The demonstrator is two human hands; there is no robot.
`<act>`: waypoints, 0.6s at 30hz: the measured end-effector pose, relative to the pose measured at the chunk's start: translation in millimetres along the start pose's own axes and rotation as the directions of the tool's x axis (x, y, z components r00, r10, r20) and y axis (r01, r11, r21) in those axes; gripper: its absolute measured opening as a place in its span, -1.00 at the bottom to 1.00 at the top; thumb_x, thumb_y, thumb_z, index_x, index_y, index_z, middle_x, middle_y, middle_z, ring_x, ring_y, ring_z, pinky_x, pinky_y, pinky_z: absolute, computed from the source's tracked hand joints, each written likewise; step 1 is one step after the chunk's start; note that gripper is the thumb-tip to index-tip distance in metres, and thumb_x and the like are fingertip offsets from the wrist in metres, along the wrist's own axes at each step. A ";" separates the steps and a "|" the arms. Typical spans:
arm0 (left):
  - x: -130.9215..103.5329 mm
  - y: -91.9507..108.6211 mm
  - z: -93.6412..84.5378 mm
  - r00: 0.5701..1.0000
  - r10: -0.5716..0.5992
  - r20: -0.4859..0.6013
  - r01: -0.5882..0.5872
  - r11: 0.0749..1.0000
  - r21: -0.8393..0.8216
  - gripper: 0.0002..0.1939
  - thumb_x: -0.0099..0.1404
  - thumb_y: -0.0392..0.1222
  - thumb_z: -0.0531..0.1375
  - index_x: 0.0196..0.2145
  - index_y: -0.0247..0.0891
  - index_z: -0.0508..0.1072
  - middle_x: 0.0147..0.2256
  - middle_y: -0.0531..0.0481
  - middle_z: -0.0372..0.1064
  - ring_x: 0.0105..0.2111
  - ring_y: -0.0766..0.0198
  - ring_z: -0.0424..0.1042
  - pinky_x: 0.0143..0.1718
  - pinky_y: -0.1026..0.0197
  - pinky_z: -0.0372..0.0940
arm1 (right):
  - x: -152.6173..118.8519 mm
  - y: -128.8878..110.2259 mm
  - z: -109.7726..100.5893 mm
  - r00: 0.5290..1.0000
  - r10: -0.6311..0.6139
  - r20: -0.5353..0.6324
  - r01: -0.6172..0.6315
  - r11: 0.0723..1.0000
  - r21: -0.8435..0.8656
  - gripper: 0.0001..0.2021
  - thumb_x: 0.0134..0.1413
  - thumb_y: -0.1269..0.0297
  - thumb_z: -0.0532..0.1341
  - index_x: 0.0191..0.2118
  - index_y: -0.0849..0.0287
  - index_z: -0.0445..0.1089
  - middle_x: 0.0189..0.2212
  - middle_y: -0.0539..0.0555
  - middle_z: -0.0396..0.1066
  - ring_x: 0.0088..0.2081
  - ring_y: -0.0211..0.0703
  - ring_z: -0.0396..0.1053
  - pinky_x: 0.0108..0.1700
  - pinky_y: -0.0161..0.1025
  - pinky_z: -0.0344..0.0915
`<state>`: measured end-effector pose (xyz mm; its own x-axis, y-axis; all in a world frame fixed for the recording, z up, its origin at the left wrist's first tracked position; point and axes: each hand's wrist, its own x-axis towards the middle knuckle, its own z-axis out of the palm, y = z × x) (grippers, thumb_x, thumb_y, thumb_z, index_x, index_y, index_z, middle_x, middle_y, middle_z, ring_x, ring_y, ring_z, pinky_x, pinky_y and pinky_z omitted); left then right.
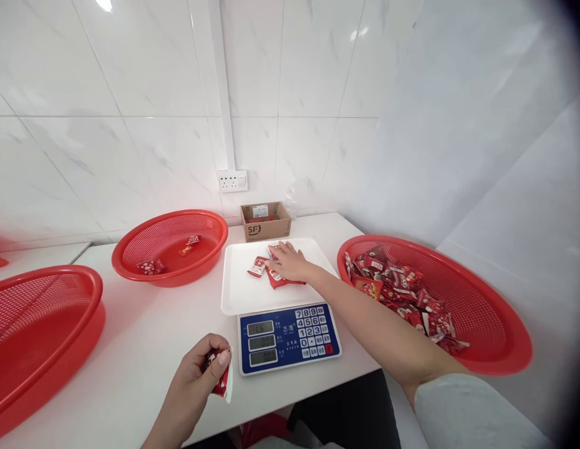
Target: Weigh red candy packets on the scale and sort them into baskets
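Low in the head view, my left hand (189,380) is closed around a small red snack packet (221,384) with a pale edge. My right hand (292,264) reaches onto the white tray (241,296) of a digital scale (290,338), fingers stretched out over several red packets. A red and white packet (257,267) lies just left of those fingers. Another red packet (279,280) sits partly under the palm. Whatever touches the fingertips underneath is partly hidden.
To the right, a red basket (493,312) holds many small packets. A red basket (171,274) at back left has several packets; another red basket (84,312) stands nearer on the left. Behind the scale is a cardboard box (271,231). A wall socket (232,181) is above.
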<state>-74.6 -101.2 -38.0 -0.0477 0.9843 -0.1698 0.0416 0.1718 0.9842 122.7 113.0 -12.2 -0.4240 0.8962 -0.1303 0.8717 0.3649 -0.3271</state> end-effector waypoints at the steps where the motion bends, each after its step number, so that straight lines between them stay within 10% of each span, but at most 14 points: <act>1: -1.3 1.7 1.2 1.000 0.002 -0.018 -0.002 1.000 -0.004 -0.56 0.06 0.24 0.19 -0.47 -0.24 0.31 -0.59 0.16 0.05 -0.59 0.40 0.01 -0.59 0.38 0.02 | 3.0 -1.9 3.0 1.000 -0.015 0.010 0.015 1.000 -0.002 -0.29 0.14 -0.18 -0.16 0.31 0.11 -0.14 0.35 0.22 -0.37 0.32 0.20 -0.47 0.21 0.27 -0.30; 8: -6.1 9.8 10.5 0.997 0.002 -0.078 -0.005 0.999 -0.036 -0.58 0.04 0.21 0.22 -0.50 -0.25 0.32 -0.60 0.15 0.05 -0.59 0.41 0.01 -0.59 0.38 -0.01 | -4.3 -17.0 4.2 0.974 -0.227 -0.008 0.227 0.974 -0.022 -0.46 0.17 -0.08 -0.08 0.26 -0.17 -0.02 0.36 -0.02 -0.45 0.32 0.17 -0.53 0.21 0.28 -0.41; 13: -5.0 10.9 16.2 0.998 -0.001 -0.063 -0.001 0.999 -0.032 -0.58 0.03 0.21 0.23 -0.50 -0.24 0.33 -0.61 0.16 0.05 -0.60 0.41 0.01 -0.60 0.38 -0.02 | -6.9 -20.0 -0.2 0.904 -0.418 0.088 0.419 0.908 0.007 -0.54 0.18 -0.03 -0.03 0.14 -0.06 0.25 0.26 0.02 0.06 0.31 0.18 -0.25 0.21 0.30 -0.37; 18: 0.4 5.9 17.2 0.999 -0.036 -0.031 0.034 0.997 -0.071 -0.58 0.04 0.21 0.23 -0.47 -0.23 0.34 -0.60 0.15 0.09 -0.60 0.41 0.04 -0.59 0.38 0.01 | -25.7 -7.3 -16.0 0.908 -0.419 -0.016 0.419 0.908 0.016 -0.58 0.14 0.01 0.06 0.02 0.07 0.40 0.23 0.11 0.12 0.29 0.10 -0.13 0.24 0.12 -0.16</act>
<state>-57.2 -99.1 -33.1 -0.0802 0.9758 -0.2034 -0.0311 0.2015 0.9790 131.1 91.4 8.5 -0.7463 0.6648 0.0341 0.6096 0.7031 -0.3662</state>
